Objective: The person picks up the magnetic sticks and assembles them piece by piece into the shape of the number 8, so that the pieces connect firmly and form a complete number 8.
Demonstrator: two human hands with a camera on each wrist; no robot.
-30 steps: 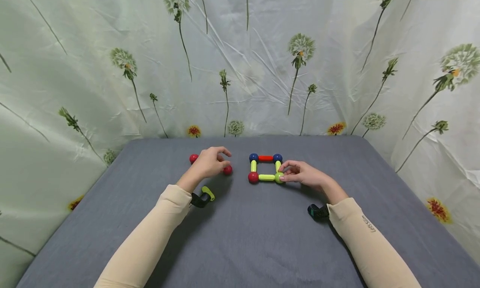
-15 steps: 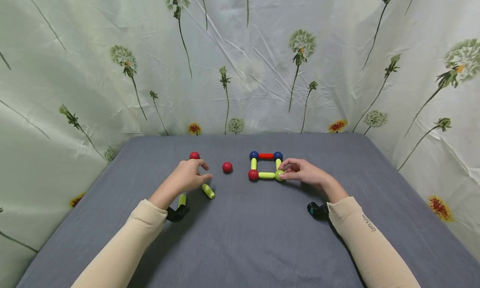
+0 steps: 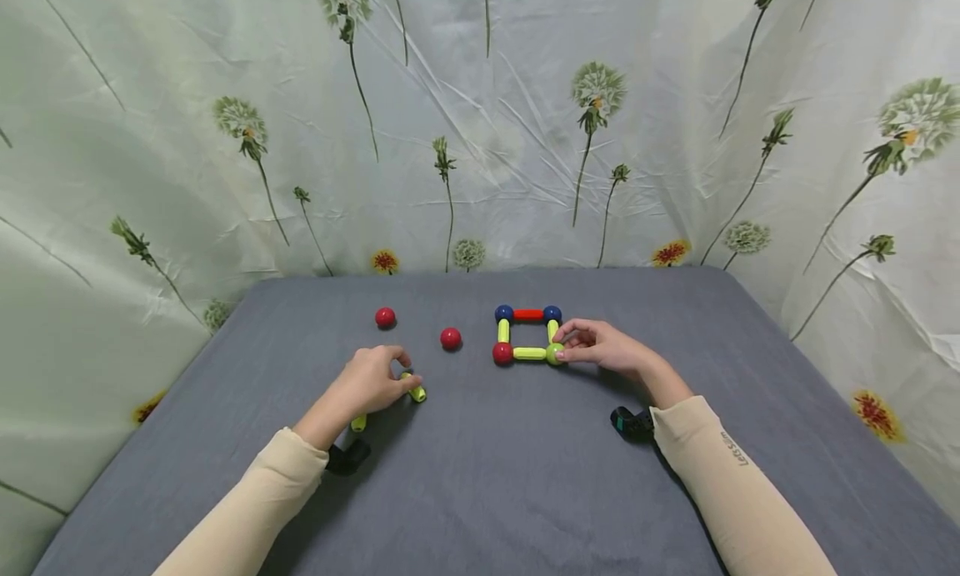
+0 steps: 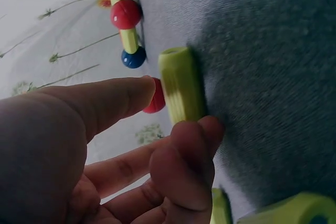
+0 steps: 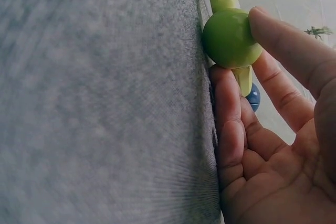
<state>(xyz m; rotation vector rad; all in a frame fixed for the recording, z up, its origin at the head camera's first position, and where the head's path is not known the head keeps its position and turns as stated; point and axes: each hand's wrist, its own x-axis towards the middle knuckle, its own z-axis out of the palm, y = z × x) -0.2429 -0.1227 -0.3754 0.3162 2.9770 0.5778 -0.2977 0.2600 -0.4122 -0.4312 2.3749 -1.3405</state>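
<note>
My left hand (image 3: pixel 371 383) reaches over a short yellow-green rod (image 4: pixel 181 85) lying on the table, its thumb tip right at the rod's side and its curved fingers by one end. A gap shows between thumb and index finger. A second yellow-green rod (image 3: pixel 358 423) is partly hidden under the left wrist. My right hand (image 3: pixel 606 348) holds the green ball (image 5: pixel 231 39) with thumb and fingertips. That ball is the near right corner of a square frame of yellow-green rods (image 3: pixel 529 353) and a red rod (image 3: pixel 528 315), with blue balls (image 3: pixel 504 313) and a red ball (image 3: pixel 502 353) at its other corners.
Two loose red balls, one farther back (image 3: pixel 385 318) and one nearer the frame (image 3: pixel 451 338), lie on the grey cloth-covered table (image 3: pixel 480 476). A flower-printed curtain (image 3: pixel 510 142) hangs behind the table's far edge.
My left hand has moved left and towards me, away from the nearer loose red ball, then down to the yellow-green rod. My right hand has stayed at the green ball.
</note>
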